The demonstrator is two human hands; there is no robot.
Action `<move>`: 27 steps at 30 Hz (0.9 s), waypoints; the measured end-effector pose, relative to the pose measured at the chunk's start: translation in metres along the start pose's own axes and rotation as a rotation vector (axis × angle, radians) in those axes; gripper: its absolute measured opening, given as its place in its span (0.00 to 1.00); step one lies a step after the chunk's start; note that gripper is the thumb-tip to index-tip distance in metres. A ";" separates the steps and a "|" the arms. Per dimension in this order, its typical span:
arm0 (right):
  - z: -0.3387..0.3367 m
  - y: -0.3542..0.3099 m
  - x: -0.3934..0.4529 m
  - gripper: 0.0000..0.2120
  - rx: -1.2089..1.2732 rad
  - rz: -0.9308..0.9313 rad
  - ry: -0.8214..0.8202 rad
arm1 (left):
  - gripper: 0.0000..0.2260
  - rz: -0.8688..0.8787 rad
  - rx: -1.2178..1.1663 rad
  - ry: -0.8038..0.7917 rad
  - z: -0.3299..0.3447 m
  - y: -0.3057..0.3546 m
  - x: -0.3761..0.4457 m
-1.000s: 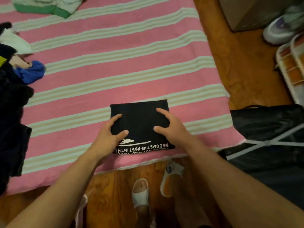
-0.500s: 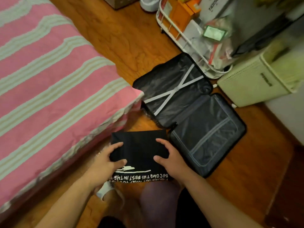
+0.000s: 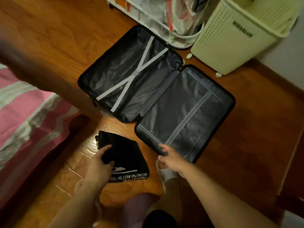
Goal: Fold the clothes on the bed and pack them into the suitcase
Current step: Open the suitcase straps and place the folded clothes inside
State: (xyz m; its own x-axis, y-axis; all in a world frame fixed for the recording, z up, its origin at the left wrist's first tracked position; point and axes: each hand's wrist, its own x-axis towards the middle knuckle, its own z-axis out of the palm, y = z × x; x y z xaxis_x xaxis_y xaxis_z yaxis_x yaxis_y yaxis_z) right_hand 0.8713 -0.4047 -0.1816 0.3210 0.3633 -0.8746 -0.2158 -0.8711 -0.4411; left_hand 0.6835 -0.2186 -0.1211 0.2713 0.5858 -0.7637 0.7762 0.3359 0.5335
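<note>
since half a second ago the right hand (image 3: pixel 171 159) has let go of the folded black t-shirt (image 3: pixel 125 155) and is now pinching the near edge of the open suitcase (image 3: pixel 156 89), thumb under and fingers over the rim of the zipped mesh half. the left hand (image 3: pixel 97 167) is alone holding the shirt, thumb on top and fingers under its left side, so the bundle is tilting and its right part is hanging a little above the wooden floor (image 3: pixel 65 38), just beside the suitcase but not inside it.

the shirt is looking light, soft and not slippery; it has no stiffness, so one-sided holding is letting the layers sag and perhaps open. i am judging that a flat palm under the middle, or both hands at opposite sides, is keeping the fold better. the half with crossed grey straps (image 3: pixel 131 76) is lying open and is seeming the natural place for it.

the pink striped bed (image 3: pixel 24 116) is at the left; a pale green perforated basket (image 3: pixel 233 40) is standing behind the suitcase.
</note>
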 end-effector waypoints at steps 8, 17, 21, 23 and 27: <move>-0.055 0.058 -0.004 0.23 0.086 0.173 0.249 | 0.27 0.150 0.368 0.006 0.024 0.019 0.036; -0.057 0.024 -0.017 0.28 -0.045 0.199 0.272 | 0.28 0.368 0.259 -0.149 0.004 0.048 0.060; -0.112 -0.008 0.003 0.23 -0.045 0.061 0.317 | 0.27 0.403 0.246 -0.104 0.032 0.082 0.057; -0.154 -0.009 0.022 0.22 -0.024 0.012 0.321 | 0.28 0.423 0.302 -0.068 0.063 0.101 0.059; -0.241 0.005 0.068 0.18 -0.141 -0.044 0.337 | 0.28 0.433 0.352 0.011 0.138 0.133 0.069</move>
State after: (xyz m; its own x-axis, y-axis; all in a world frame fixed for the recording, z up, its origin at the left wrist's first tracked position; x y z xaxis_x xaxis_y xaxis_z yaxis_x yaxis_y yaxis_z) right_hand 1.1140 -0.4639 -0.1946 0.6176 0.2925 -0.7301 -0.0738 -0.9026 -0.4241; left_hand 0.8842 -0.2355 -0.1526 0.6034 0.6240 -0.4965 0.7387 -0.2029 0.6427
